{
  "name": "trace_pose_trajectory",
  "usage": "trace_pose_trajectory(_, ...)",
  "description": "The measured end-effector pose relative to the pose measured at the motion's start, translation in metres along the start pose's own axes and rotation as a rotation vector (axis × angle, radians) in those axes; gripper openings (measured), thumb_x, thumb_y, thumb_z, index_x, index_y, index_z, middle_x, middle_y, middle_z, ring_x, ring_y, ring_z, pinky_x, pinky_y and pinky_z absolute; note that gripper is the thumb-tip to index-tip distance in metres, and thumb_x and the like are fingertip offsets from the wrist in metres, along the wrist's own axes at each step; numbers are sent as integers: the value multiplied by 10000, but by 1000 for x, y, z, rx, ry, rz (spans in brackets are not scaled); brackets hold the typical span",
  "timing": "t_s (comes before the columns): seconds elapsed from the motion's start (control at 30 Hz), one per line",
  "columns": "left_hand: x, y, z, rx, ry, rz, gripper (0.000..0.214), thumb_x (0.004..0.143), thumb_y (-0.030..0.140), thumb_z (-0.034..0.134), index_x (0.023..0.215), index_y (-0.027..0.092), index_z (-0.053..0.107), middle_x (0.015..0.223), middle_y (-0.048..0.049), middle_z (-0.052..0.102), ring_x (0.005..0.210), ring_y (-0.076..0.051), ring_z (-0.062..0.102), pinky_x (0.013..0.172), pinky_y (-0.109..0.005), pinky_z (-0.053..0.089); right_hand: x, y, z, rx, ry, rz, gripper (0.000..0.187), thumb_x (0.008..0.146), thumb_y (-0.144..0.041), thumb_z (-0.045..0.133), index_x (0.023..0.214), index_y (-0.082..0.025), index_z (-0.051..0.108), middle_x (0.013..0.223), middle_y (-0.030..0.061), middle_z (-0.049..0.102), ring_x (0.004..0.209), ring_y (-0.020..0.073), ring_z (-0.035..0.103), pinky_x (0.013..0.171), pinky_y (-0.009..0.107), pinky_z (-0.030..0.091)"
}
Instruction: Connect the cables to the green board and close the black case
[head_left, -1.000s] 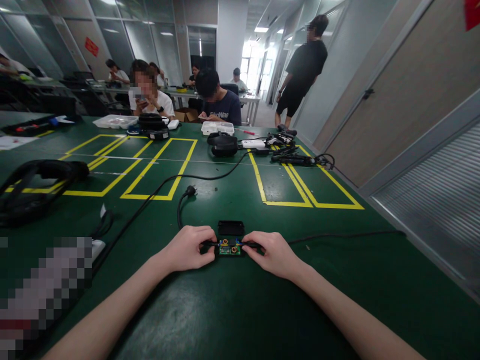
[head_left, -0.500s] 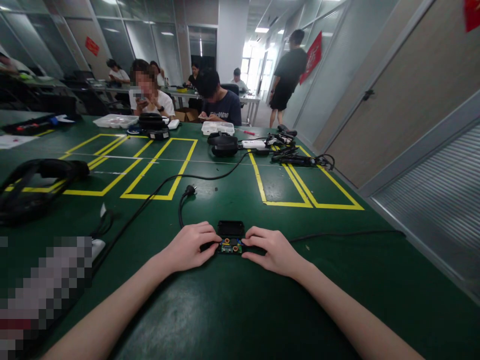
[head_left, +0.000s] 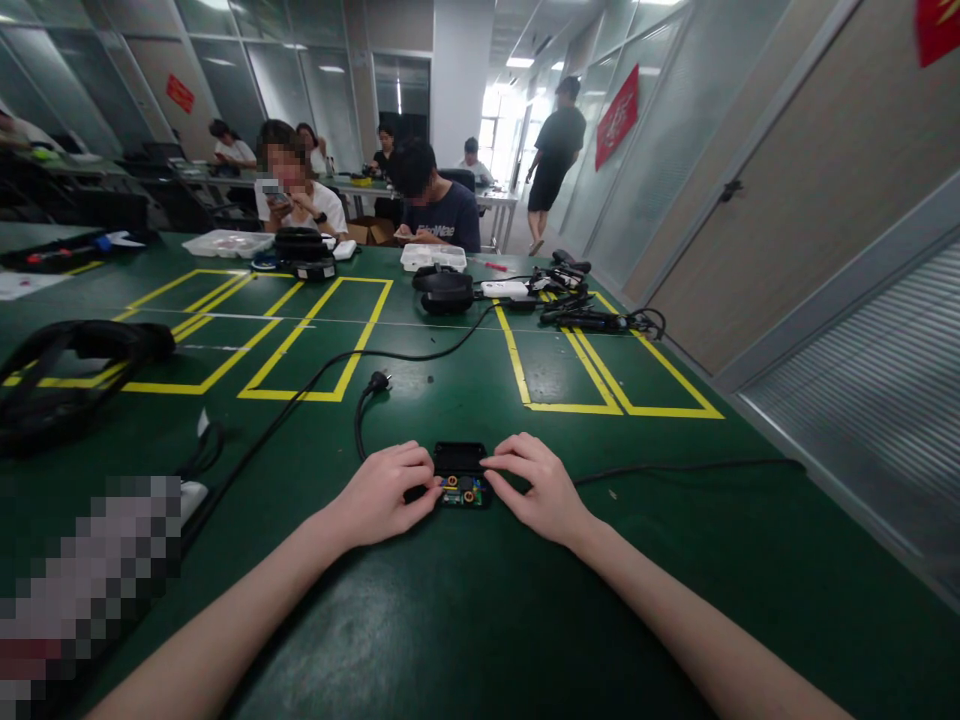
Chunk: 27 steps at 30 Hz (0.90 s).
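An opened black power adapter [head_left: 466,504] lies on the green table, its circuit board [head_left: 461,490] with copper coils facing up. Behind the board stands the adapter's black cover [head_left: 460,456], its hollow inside toward me. My left hand [head_left: 391,492] is closed on the left end of the adapter, thumb and fingers pinching there. At the right side, my right hand [head_left: 536,490] has its thumb and index finger apart, with the tips by the cover's lower right corner. Whether they touch it I cannot tell.
A black cord with a plug [head_left: 379,381] lies beyond my left hand, and another cable [head_left: 690,468] runs right. Headband-like gear [head_left: 75,370] and a blurred-out long object [head_left: 90,590] are at left. Black devices [head_left: 446,290] and two seated people are across the table.
My right hand has lifted from the board's right end toward the cover, its thumb moving up. My left hand stays at the adapter. A person in the background walks farther off.
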<state>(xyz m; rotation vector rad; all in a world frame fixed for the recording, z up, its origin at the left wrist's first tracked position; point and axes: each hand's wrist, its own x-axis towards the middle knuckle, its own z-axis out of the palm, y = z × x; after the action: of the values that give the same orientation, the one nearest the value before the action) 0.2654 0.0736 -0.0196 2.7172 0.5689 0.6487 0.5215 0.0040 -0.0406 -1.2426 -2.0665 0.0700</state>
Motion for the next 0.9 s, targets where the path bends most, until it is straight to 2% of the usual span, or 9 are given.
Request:
trace_pose_trajectory(0.1,0,-2,3,-31,41,-43,166,970,211,587,848,182,695,859,-41,698,824,-184,633,740,-296,507,1,2,10,-111,-18,176,318,966,-256,640,1274,-193,688,1103,124,676,1010,287,617,822,438,512)
trace_pose_trajectory(0.2,1,-2,5,10,84,-161,152,912,249,649,1036,175,695,953,-60,712,908,-229,643,803,-358,532,1,3,16,-107,-81,263,272,957,-269,651,1217,-206,701,1129,125,676,1072,308,603,848,463,511)
trace_pose_trajectory(0.3,1,-3,6,59,75,-264,334,884,326,676,1171,156,667,1061,-97,704,976,-273,642,839,-418,549,2,3,16,56,-52,320,212,925,-239,661,1134,-217,684,1080,97,702,1022,274,625,846,435,527)
trace_pose_trajectory(0.37,1,-3,7,54,51,-269,390,894,349,665,1233,157,650,1110,-110,707,1012,-287,646,875,-442,550,2,2,15,211,-32,382,211,893,-217,657,1105,-221,650,1020,64,719,888,224,654,765,375,543)
trace_pose_trajectory(0.47,-1,-4,8,10,45,-250,348,905,317,644,1222,175,645,1112,-104,725,1027,-279,660,898,-430,548,2,2,15,421,-9,465,196,877,-224,636,1072,-222,622,972,44,740,766,178,680,646,306,549)
trace_pose_trajectory(0.53,-1,-3,9,-27,56,-261,294,899,293,640,1173,188,647,1064,-88,730,981,-258,677,860,-392,559,0,2,15,504,13,483,235,872,-237,640,1106,-220,637,990,55,754,788,178,711,662,301,584)
trace_pose_trajectory(0.6,-1,-1,8,-54,55,-275,243,891,281,646,1121,200,641,1016,-65,728,927,-240,690,817,-361,562,-1,2,14,537,15,470,279,868,-240,651,1146,-221,669,1009,60,764,808,183,732,722,324,623)
trace_pose_trajectory(0.7,0,1,6,-74,41,-277,167,891,272,655,1045,214,627,949,-28,725,859,-220,698,769,-336,552,-3,1,10,540,-6,397,217,884,-223,644,1085,-217,723,1018,61,765,845,191,748,808,357,645)
trace_pose_trajectory(0.9,-2,2,1,-134,-5,-216,103,915,226,600,1011,208,632,967,-32,722,858,-194,694,741,-290,542,-2,-6,-2,506,-46,133,150,863,-176,709,1008,-214,724,1079,86,740,994,222,730,869,370,628)
